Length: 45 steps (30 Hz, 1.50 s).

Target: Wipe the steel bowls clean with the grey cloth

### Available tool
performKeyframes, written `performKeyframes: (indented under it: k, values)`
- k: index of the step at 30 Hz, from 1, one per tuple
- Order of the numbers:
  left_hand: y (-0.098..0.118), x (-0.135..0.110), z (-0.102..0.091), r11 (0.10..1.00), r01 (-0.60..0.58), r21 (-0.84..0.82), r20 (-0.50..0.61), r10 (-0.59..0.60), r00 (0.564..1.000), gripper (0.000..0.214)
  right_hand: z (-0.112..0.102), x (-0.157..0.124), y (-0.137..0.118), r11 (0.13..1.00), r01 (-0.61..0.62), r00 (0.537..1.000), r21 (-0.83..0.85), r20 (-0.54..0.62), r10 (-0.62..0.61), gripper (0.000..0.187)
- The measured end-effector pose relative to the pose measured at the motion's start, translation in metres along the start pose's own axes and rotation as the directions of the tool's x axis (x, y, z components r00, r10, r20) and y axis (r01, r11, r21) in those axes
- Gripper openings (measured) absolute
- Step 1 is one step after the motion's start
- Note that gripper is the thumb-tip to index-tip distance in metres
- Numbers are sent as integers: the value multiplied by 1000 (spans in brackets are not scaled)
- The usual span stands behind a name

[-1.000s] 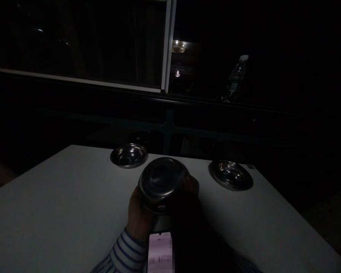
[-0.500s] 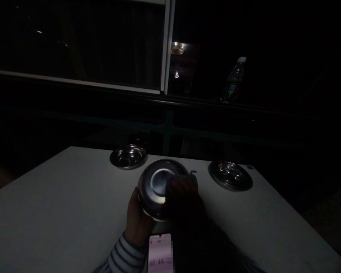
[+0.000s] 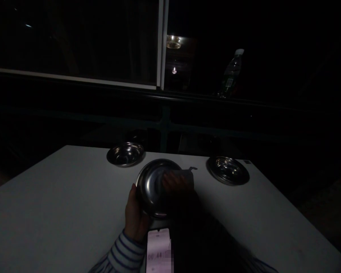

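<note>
A shiny metal bowl (image 3: 150, 185) is held over the near middle of the table, its rounded underside facing me. My left hand (image 3: 135, 214) grips its left edge, thumb along the rim, the other fingers hidden behind it. My right hand (image 3: 177, 185), dark and partly lost in shadow, presses a grey cloth (image 3: 189, 176) onto the bowl's outer bottom. A small loop sticks out from the cloth's upper right corner. Just below the bowl lies a phone (image 3: 158, 250) with a lit screen showing a timer.
One metal bowl (image 3: 125, 154) sits at the table's back left. At the back right is a stack of metal bowls (image 3: 227, 170). The white table (image 3: 74, 204) ends before a dark window, where a plastic bottle (image 3: 230, 76) stands on the ledge.
My right hand and the cloth have moved slightly over the bowl's bottom, and the bowl has tilted a little. My left hand keeps its grip. The whole view has shifted slightly.
</note>
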<state>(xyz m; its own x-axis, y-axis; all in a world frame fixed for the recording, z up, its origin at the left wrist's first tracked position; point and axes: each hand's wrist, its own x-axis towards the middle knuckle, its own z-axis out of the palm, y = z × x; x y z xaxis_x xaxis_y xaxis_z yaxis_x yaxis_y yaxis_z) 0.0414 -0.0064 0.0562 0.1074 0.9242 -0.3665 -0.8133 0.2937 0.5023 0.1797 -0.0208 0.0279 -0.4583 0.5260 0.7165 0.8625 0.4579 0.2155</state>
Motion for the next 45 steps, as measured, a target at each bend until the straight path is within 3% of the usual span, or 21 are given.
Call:
performKeyframes:
  k: [3, 5, 6, 8, 10, 14, 16, 18, 22, 26, 27, 28, 30, 31, 32, 34, 36, 38, 41, 45]
  values:
    - [-3, 1, -1, 1000, -1, -9, -12, 1, 1000, 30, 2, 2, 6, 994, -72, 996, -88, -62, 67, 38]
    - [-4, 2, -2, 1000, 22, -1, -27, -22, 999, 31, 1, 6, -2, 997, -66, 994, -29, -93, 63, 39]
    - [-5, 2, -3, 999, 35, 1, -25, -35, 999, 31, -1, 8, -7, 998, -41, 996, 41, -80, 44, 43]
    - [-4, 3, -3, 999, 39, -7, -8, -39, 999, 31, -3, 13, -11, 992, 2, 995, 127, 95, -14, 49]
    - [-2, 4, -2, 1000, 1, -25, -5, -1, 1000, 29, -1, 13, -9, 990, -62, 995, 127, 85, 51, 50]
    - [-1, 4, -1, 999, -47, -22, -27, 47, 999, 26, 10, 1, -6, 980, -199, 976, -4, -97, 197, 42]
    - [-3, 3, -1, 1000, -30, 5, -20, 30, 999, 26, 9, -1, -12, 989, -150, 984, 13, -100, 150, 39]
    - [-4, 1, 0, 1000, -16, 27, -13, 17, 1000, 26, 5, 3, -16, 995, -56, 998, 83, 4, 56, 44]
    - [-2, 2, 1, 999, -43, 0, -19, 43, 999, 24, 7, 11, -3, 986, -155, 988, 55, 29, 154, 47]
    - [-1, 7, -2, 999, -26, -18, -25, 26, 999, 26, 15, 3, -8, 996, -84, 983, -29, -164, 78, 38]
    - [-2, 7, -2, 1000, 1, -14, -17, -1, 1000, 27, 12, 3, -13, 999, -41, 985, -7, -170, 39, 37]
    - [-3, 7, -2, 1000, 28, -9, -8, -28, 1000, 28, 9, 3, -17, 1000, -10, 996, 19, -90, 12, 39]
    - [-6, 6, -2, 999, 49, -1, -2, -49, 999, 29, 3, 8, -20, 998, -8, 999, 62, 37, 5, 45]
    - [-6, 6, -1, 999, 35, 1, -9, -35, 999, 29, 2, 10, -17, 997, -24, 999, 67, 48, 21, 46]
    - [-7, 6, -1, 1000, 11, 0, -15, -11, 1000, 28, 4, 11, -14, 996, -62, 997, 63, 50, 59, 47]
    - [-6, 6, 0, 1000, -23, -5, -22, 23, 1000, 27, 14, 7, -7, 993, -115, 991, 10, -66, 116, 46]
    - [-5, 6, -1, 1000, -28, 1, -24, 28, 999, 27, 24, -2, -8, 994, -98, 985, -44, -150, 90, 43]
    - [-5, 6, -2, 1000, -12, 13, -30, 12, 999, 28, 27, -8, -16, 988, -155, 982, -17, -111, 152, 42]
    - [-5, 4, -1, 1000, 13, 15, -24, -12, 1000, 30, 16, -3, -23, 998, -59, 997, 19, -38, 60, 41]
    - [-6, 3, 2, 1000, -7, 28, -32, 8, 999, 29, 3, 5, 0, 993, -109, 993, -34, -49, 107, 40]
